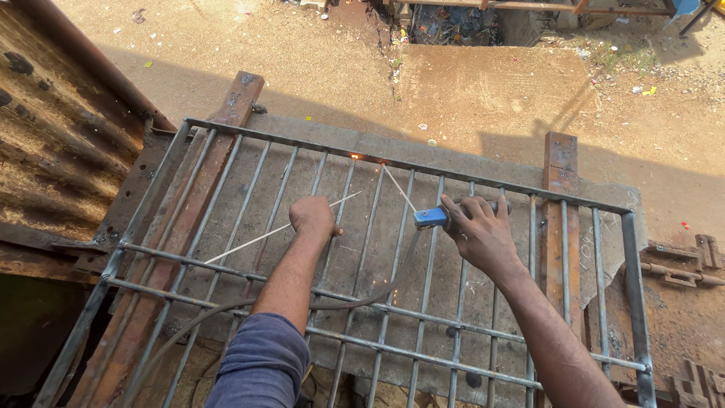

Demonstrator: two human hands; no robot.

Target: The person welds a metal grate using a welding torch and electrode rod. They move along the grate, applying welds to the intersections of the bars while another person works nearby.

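From up here I see the biggest thing first: a steel window grille (483, 185) lying flat across two rusty beams, the left beam (226, 128) running diagonally and the right beam (560, 170) upright in the picture, all over a dusty dirt yard (468, 83). A corrugated rusty sheet (53, 143) fills the left edge. The grille already has its outer frame, its vertical bars and its cross rails in place; a small orange glow (355, 156) sits on the top rail where a bar meets it, so I judge the joints along that rail are being welded one by one — how many remain I cannot tell.

My right hand (479, 230) is clamped round a blue-ended electrode holder (432, 217), its rod (398, 189) angled up toward the top rail. A dark cable (377, 295) trails from it back under my arm. My left hand (313, 217) is closed in a fist on a long thin spare rod (264, 238), held well apart from the right.

Packages, labels, signs — none show; only scraps of litter (649, 91) by the far ditch and some rusty hinge parts (680, 268) at the right.
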